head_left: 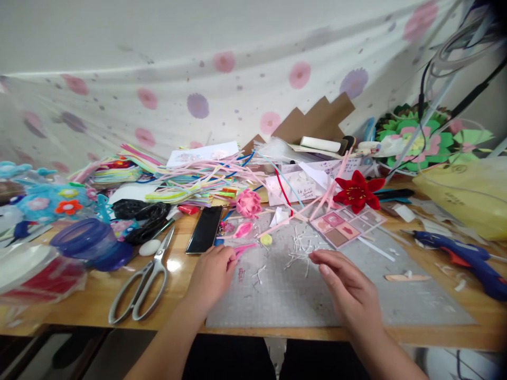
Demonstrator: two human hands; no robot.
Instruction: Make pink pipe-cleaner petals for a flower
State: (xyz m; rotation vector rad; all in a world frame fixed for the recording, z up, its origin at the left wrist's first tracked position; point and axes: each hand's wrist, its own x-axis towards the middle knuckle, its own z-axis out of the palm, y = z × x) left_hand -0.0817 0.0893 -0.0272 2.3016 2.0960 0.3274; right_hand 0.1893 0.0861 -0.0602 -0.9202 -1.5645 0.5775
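My left hand (214, 272) is closed at the left edge of the grey cutting mat (269, 306), its fingertips on short pink pipe cleaners (246, 248). How firmly they are gripped is partly hidden. Over the right half of the mat my right hand (350, 287) is half curled, thumb apart from the fingers, with nothing seen in it. Just beyond its fingertips lies a loose pile of thin white stems (303, 245). A small yellow disc (265, 239) rests between the hands, near a pink pipe-cleaner flower (249, 203).
Metal scissors (148, 282) and a black phone (205, 229) lie left of the mat. A makeup palette (343, 227), a red flower (358, 191) and a wooden stick (407, 277) are right. A blue glue gun (463, 256) lies far right. Bundled pipe cleaners (198, 177) fill the back.
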